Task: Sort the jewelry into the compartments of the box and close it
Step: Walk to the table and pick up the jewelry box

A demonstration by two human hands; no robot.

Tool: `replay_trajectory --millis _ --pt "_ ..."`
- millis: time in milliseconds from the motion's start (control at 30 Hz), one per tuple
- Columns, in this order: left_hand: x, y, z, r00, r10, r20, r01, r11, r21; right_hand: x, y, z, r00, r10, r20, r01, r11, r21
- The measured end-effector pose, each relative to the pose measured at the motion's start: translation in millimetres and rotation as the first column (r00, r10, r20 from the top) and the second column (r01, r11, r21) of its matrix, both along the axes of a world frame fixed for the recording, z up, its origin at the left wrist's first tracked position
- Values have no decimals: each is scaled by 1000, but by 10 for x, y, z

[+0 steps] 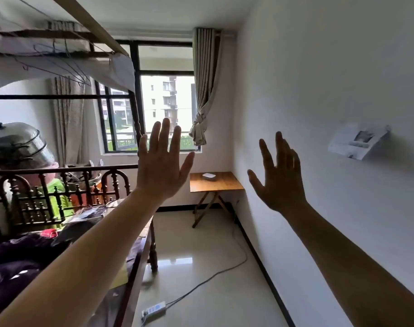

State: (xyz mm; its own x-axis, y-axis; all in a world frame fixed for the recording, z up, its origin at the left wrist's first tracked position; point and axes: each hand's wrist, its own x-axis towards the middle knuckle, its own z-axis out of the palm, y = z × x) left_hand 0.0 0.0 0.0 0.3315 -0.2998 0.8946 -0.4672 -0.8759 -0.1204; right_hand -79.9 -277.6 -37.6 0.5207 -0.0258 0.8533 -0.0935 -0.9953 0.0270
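Both your hands, left hand [162,168] and right hand [280,179], hang empty with fingers spread wide; small white box [209,176] on far worktop [224,184] probably light, grip its sides.

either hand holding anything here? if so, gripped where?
Nothing is held. The left hand and right hand are both raised in the air with fingers spread, empty. The small white box sits untouched on the wooden folding table across the room.

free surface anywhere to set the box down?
Folding table in the corner below the window: bare wood around the small white object. Floor open apart from cable and power strip. Bed is cluttered. Left hand and right hand empty.
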Motion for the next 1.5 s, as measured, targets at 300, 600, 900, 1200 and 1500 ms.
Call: replay_trajectory --millis 300,600,900,1200,1500 --pt "1567 -204 -151 990 -3 -144 1 1000 -20 1547 -66 -76 999 0 -39 1 1000 22" --pt "3334 -1079 -524 971 56 -232 -37 996 86 3224 -859 -419 995 38 -97 -35 999 36" --pt "5115 -1610 -646 942 164 -294 -116 978 174 5415 -1709 -658 978 115 -175 -93 987 130" --pt "7292 -1713 -1020 898 225 -378 -200 974 104 7977 -1827 -1035 955 187 -229 -175 982 69" --pt "9845 -2154 -1129 878 151 -454 -115 988 106 10331 -2219 -1289 939 161 -303 -127 983 130"
